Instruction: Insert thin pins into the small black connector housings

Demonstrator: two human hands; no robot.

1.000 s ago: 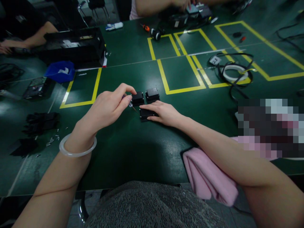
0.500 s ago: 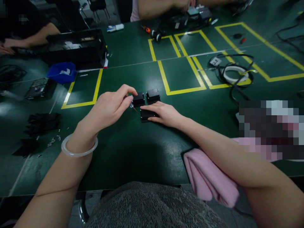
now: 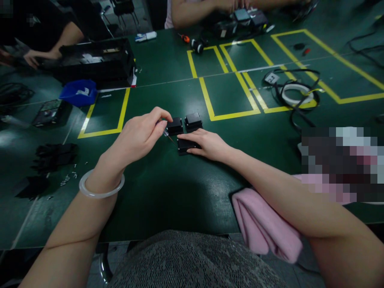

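Observation:
My left hand is closed around a small screwdriver whose thin tip points down at a flat black part on the green table. My right hand lies over that black part and holds it down with curled fingers. Two more small black boxes, one and another, stand side by side just behind it. A pale bangle circles my left wrist.
Yellow tape rectangles mark the table. A blue bin and a black tray stand at the back left, coiled cables at the right, a pink cloth at the near edge. Other people's arms work at the far side.
My hands have stayed almost still on the black part. A person's hand at the far left has moved closer to the black tray.

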